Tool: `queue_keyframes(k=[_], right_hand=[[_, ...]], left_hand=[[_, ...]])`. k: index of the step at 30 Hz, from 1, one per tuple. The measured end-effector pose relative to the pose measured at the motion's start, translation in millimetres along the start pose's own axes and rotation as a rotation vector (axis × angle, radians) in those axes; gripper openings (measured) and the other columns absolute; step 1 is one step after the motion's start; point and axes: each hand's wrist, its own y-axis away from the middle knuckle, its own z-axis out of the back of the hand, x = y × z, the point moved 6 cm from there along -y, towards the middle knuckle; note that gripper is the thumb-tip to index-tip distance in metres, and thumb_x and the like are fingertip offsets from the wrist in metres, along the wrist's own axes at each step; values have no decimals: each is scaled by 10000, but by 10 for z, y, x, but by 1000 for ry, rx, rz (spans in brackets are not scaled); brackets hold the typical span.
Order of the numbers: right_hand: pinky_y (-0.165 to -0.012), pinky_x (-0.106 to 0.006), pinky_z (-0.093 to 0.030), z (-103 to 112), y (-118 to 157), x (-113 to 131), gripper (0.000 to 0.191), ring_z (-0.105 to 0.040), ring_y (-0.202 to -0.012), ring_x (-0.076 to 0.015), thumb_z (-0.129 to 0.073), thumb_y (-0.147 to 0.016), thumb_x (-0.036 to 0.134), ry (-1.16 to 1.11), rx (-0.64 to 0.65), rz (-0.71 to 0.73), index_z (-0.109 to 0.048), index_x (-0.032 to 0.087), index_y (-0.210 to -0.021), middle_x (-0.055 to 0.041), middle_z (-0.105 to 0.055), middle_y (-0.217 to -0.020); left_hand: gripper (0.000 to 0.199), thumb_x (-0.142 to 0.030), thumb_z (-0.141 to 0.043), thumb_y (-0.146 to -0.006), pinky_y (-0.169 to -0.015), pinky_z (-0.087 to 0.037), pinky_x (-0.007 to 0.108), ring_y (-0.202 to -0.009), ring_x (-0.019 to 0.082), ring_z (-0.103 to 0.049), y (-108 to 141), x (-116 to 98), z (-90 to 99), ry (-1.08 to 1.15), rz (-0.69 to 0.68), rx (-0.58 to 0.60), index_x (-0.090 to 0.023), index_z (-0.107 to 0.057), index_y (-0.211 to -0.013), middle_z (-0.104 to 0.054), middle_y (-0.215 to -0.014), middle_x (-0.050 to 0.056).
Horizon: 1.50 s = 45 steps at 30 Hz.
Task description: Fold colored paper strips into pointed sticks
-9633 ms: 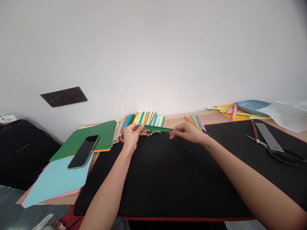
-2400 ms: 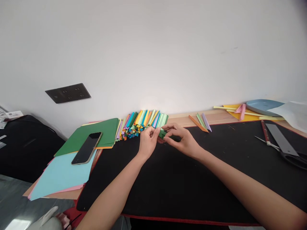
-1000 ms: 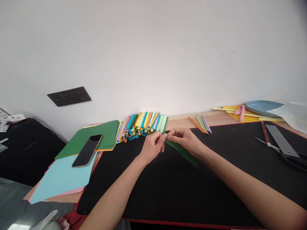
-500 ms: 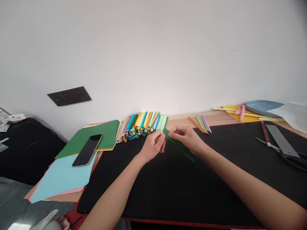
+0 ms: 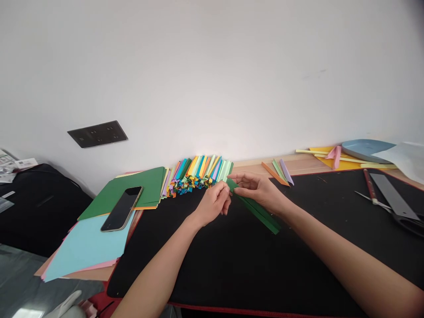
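A dark green paper strip, with a crease along its length, slants down to the right over the black mat. My left hand pinches its upper left end. Over the same end, my right hand has its thumb on the strip and its index finger stretched out, with a gap between them. Just behind my hands lies a pile of folded colourful paper strips, its right end light green.
Green sheets, blue sheets and a phone lie at left. Loose strips lie behind the mat. At right are a craft knife, a metal ruler, scissors and a blue tray.
The fingers of my right hand have spread apart at the strip's end. The strip's lower end has shifted slightly down and right. My left hand keeps its pinch.
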Motion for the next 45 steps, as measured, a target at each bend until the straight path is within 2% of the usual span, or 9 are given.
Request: queue_keyframes(k=[4, 9, 14, 18, 24, 33, 37, 41, 45], right_hand=[[-851, -383, -476, -14, 6, 15, 452, -624, -883, -195, -699, -707, 347, 7, -6, -12, -606, 203, -1125, -55, -651, -970], [-835, -377, -483, -15, 6, 5, 430, -632, -881, -206, -735, -661, 396, -25, -8, -23, -655, 193, -1031, -51, -670, -935], [-926, -385, -437, -14, 30, 62, 444, -578, -1038, -220, -692, -728, 367, -40, 97, 0, -616, 226, -1142, -55, -654, -1049], [-935, -386, -431, -25, 53, 118, 497, -543, -1098, -230, -693, -733, 336, -13, 165, 13, -574, 244, -1206, -62, -618, -1143], [-928, -394, -442, -8, 38, 63, 422, -600, -1011, -227, -681, -740, 364, -38, 100, 1, -625, 208, -1128, -69, -663, -1046], [-908, -389, -453, -10, 30, 39, 407, -591, -998, -222, -712, -709, 350, -42, 137, -25, -636, 201, -1080, -64, -662, -1001], [-858, -371, -469, -3, 15, 17, 351, -604, -911, -200, -723, -693, 358, -57, 116, -35, -646, 177, -983, -59, -655, -942], [-784, -330, -480, -1, 9, 22, 296, -607, -806, -166, -738, -676, 355, -62, 90, -24, -632, 173, -883, -28, -642, -837], [-782, -328, -483, 38, 1, 61, 309, -615, -774, -160, -758, -638, 386, -47, -5, 9, -618, 179, -820, -13, -641, -789]], left_hand=[[275, -395, -315, -925, -489, -370, 206, -425, 79, -456, 10, -25, -26, 1, -8, 38, -201, -364, -736, -457, -506, -64], [288, -406, -340, -918, -492, -375, 205, -440, 74, -463, 22, -56, -56, 18, -15, 63, -191, -389, -731, -462, -532, -53], [298, -431, -360, -909, -460, -376, 204, -436, 80, -486, 15, -84, -28, 108, -33, 57, -193, -386, -731, -459, -544, -56], [290, -423, -367, -909, -459, -373, 205, -439, 80, -487, 12, -96, -9, 119, -47, 55, -193, -388, -734, -463, -555, -54], [301, -408, -350, -918, -517, -386, 218, -445, 78, -471, 30, -120, -29, 42, -58, 72, -188, -391, -717, -460, -529, -52], [294, -390, -338, -925, -535, -392, 218, -466, 82, -465, 43, -136, -25, -10, -67, 63, -192, -392, -715, -466, -534, -45], [288, -363, -353, -920, -532, -390, 213, -465, 80, -457, 43, -132, -21, -42, -82, 62, -190, -402, -694, -471, -520, -45], [264, -366, -393, -905, -519, -397, 211, -470, 84, -475, 41, -117, -19, -3, -54, 68, -184, -455, -724, -488, -528, -43], [277, -420, -451, -875, -513, -438, 223, -494, 97, -522, 24, -113, 14, 126, -34, -23, -172, -505, -763, -515, -571, -31]])
